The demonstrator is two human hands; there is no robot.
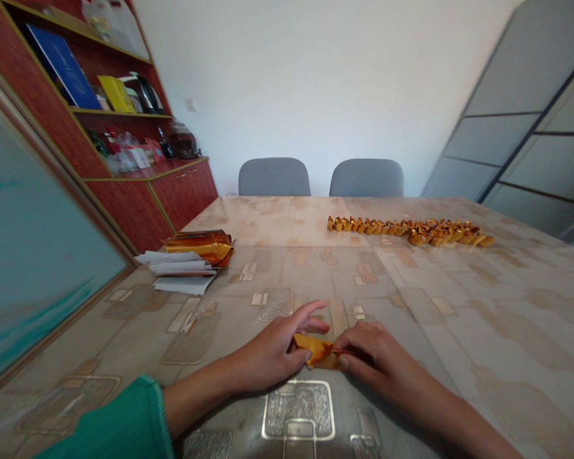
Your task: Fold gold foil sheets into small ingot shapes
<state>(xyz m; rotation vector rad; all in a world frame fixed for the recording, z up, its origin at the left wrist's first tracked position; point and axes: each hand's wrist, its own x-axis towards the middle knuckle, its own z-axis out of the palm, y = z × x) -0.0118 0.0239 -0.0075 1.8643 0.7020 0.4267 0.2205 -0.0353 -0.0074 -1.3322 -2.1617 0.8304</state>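
A folded gold foil sheet (318,352) was pinched by the left hand (268,349) and the right hand (375,358) near the tabletop's (507,319) near edge.

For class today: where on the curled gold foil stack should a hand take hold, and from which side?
Take the curled gold foil stack by its right end, coming from the right: that end juts past the white papers, so a pinch can likely close there without disturbing them.

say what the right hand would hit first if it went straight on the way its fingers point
The right hand would meet the folded gold paper first, which it already touches. Just past that lies the left hand, though depth is hard to judge from this view.
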